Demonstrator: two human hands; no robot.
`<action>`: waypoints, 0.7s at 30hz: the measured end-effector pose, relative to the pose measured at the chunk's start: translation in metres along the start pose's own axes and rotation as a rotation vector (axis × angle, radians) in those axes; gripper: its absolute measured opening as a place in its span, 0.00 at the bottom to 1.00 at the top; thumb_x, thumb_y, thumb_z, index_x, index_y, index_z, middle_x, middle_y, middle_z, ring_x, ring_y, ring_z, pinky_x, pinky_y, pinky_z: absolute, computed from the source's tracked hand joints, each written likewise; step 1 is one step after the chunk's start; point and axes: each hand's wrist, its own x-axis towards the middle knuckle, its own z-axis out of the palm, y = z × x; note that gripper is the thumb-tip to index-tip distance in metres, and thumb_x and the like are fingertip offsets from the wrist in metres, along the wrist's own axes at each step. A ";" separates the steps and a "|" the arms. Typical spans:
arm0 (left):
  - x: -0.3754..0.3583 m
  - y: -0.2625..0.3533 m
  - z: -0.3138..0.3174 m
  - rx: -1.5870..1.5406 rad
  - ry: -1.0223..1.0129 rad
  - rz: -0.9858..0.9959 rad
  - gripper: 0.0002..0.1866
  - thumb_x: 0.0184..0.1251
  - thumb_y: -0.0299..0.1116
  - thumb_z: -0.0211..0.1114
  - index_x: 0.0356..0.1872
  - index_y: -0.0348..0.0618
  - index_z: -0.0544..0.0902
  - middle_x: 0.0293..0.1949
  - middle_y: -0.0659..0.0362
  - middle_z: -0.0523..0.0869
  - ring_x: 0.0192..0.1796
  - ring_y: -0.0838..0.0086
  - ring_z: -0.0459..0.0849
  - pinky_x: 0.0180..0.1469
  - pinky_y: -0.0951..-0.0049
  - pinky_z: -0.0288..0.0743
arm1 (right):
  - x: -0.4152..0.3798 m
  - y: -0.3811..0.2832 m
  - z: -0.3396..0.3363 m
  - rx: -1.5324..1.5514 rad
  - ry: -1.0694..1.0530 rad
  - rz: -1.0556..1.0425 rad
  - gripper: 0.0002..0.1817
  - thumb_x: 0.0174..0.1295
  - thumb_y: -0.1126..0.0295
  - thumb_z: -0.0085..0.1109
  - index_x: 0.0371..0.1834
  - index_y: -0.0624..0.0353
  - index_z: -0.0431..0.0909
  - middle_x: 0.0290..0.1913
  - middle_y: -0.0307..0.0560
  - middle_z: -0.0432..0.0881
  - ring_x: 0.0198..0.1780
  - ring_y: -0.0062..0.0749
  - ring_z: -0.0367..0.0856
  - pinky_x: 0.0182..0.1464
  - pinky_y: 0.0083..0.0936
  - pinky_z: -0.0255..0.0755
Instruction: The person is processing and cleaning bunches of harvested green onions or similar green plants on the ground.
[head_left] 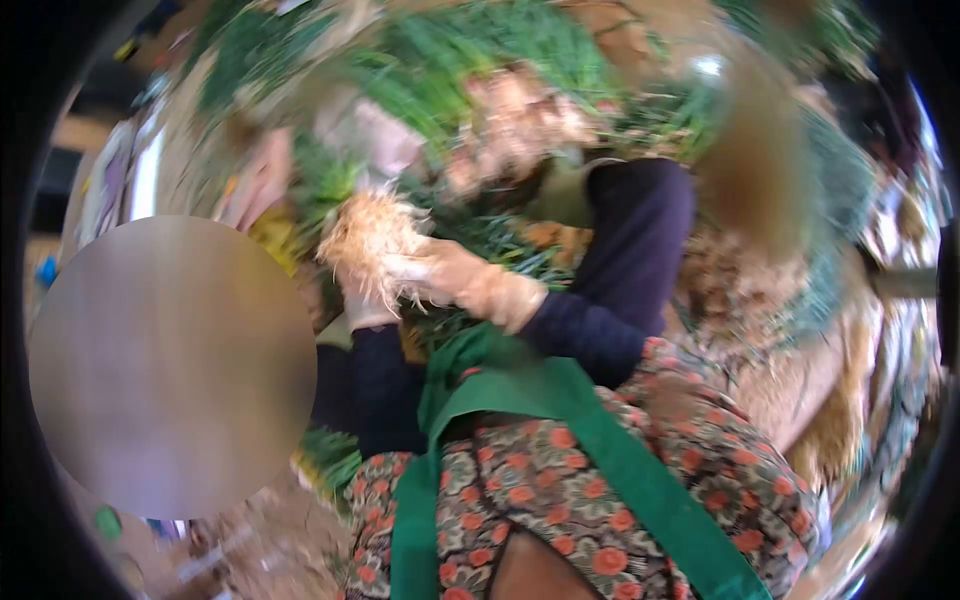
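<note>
A bunch of spring onions shows its pale, tangled roots [372,238] in front of me, above my lap. My left hand [362,298], in a light glove, is closed around the bunch from below, its fingers mostly covered by the roots. From the right, my right hand [455,272], also gloved, is closed on the bunch beside the roots, at what look like white stem ends. Motion blur hides the exact finger positions. Green leaves [478,240] lie just beyond my hands.
Heaps of spring onions [440,60] cover the ground ahead, with more root ends [520,120] showing. Brownish trimmings [745,290] are piled to the right, near dark green netting [835,190]. My bent knee [640,215] rises on the right. Blurred patches hide parts of the scene.
</note>
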 end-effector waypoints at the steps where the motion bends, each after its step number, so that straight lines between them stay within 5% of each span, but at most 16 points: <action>1: -0.003 0.013 0.008 -0.016 -0.006 0.043 0.23 0.68 0.45 0.47 0.53 0.35 0.70 0.47 0.49 0.78 0.50 0.64 0.76 0.56 0.62 0.67 | -0.016 -0.018 0.008 -0.035 -0.009 0.335 0.18 0.64 0.60 0.54 0.49 0.63 0.76 0.26 0.34 0.76 0.21 0.13 0.65 0.22 0.14 0.58; 2: -0.008 0.029 0.016 -0.027 -0.013 0.092 0.23 0.68 0.45 0.47 0.53 0.35 0.70 0.47 0.49 0.78 0.50 0.65 0.76 0.56 0.62 0.67 | -0.020 -0.001 0.004 0.023 -0.156 0.225 0.18 0.64 0.58 0.55 0.46 0.63 0.77 0.21 0.31 0.71 0.17 0.11 0.57 0.19 0.12 0.49; 5: -0.013 0.086 0.026 0.088 -0.116 0.159 0.23 0.69 0.44 0.43 0.54 0.35 0.69 0.45 0.52 0.78 0.48 0.67 0.77 0.55 0.65 0.66 | -0.045 -0.009 -0.028 0.065 -0.293 -0.081 0.14 0.64 0.60 0.54 0.38 0.62 0.80 0.22 0.35 0.75 0.16 0.14 0.62 0.18 0.13 0.53; 7: -0.022 0.117 0.009 -0.198 -0.297 -0.049 0.24 0.62 0.37 0.54 0.56 0.33 0.65 0.42 0.60 0.79 0.45 0.73 0.79 0.53 0.68 0.66 | -0.051 -0.039 -0.044 -0.340 -0.047 0.269 0.14 0.65 0.60 0.51 0.38 0.58 0.80 0.23 0.39 0.78 0.17 0.16 0.66 0.18 0.15 0.58; 8: -0.032 0.127 0.011 -0.404 -0.390 -0.236 0.27 0.58 0.34 0.59 0.57 0.32 0.64 0.41 0.62 0.79 0.43 0.75 0.79 0.53 0.69 0.66 | -0.045 -0.028 -0.061 -0.505 -0.065 0.396 0.14 0.65 0.61 0.51 0.43 0.57 0.79 0.30 0.46 0.82 0.24 0.25 0.76 0.26 0.22 0.70; 10: -0.052 0.133 0.010 -0.400 -0.542 -0.226 0.36 0.48 0.31 0.67 0.60 0.33 0.60 0.42 0.65 0.78 0.45 0.78 0.79 0.54 0.68 0.64 | -0.031 -0.007 -0.064 -1.125 -0.193 0.046 0.15 0.64 0.62 0.52 0.48 0.58 0.77 0.40 0.51 0.82 0.39 0.38 0.81 0.43 0.28 0.74; 11: -0.057 0.131 0.005 -0.419 -0.666 -0.228 0.40 0.47 0.30 0.68 0.62 0.34 0.57 0.45 0.64 0.77 0.47 0.77 0.78 0.56 0.66 0.63 | -0.021 -0.009 -0.059 -1.255 -0.249 0.134 0.19 0.64 0.63 0.53 0.54 0.60 0.72 0.50 0.50 0.79 0.54 0.38 0.76 0.56 0.29 0.68; 14: -0.064 0.130 -0.006 -0.440 -0.908 -0.209 0.49 0.42 0.29 0.72 0.65 0.34 0.50 0.47 0.64 0.76 0.50 0.78 0.77 0.58 0.65 0.59 | 0.030 -0.008 -0.036 -0.983 -0.211 -0.191 0.20 0.63 0.64 0.55 0.55 0.62 0.72 0.51 0.52 0.78 0.54 0.38 0.76 0.56 0.28 0.69; 16: -0.072 0.123 0.004 -0.406 -0.980 -0.228 0.51 0.39 0.28 0.73 0.65 0.34 0.49 0.47 0.65 0.76 0.49 0.78 0.77 0.59 0.67 0.59 | 0.072 -0.009 -0.024 -0.790 -0.217 -0.119 0.27 0.60 0.64 0.59 0.60 0.65 0.67 0.56 0.55 0.75 0.57 0.38 0.73 0.58 0.28 0.67; 18: -0.078 0.120 0.007 -0.375 -0.995 -0.254 0.51 0.38 0.27 0.74 0.65 0.35 0.51 0.46 0.65 0.76 0.48 0.78 0.78 0.58 0.68 0.60 | 0.103 -0.015 -0.002 -1.069 -0.091 -0.204 0.34 0.58 0.63 0.62 0.64 0.68 0.60 0.60 0.55 0.71 0.59 0.36 0.71 0.59 0.28 0.65; 21: -0.080 0.096 0.020 -0.431 -1.025 -0.267 0.50 0.39 0.26 0.76 0.64 0.35 0.53 0.45 0.64 0.79 0.47 0.77 0.81 0.56 0.69 0.64 | 0.158 0.019 0.010 -0.761 -0.129 -0.233 0.40 0.55 0.63 0.65 0.67 0.68 0.55 0.64 0.55 0.67 0.60 0.35 0.69 0.59 0.27 0.65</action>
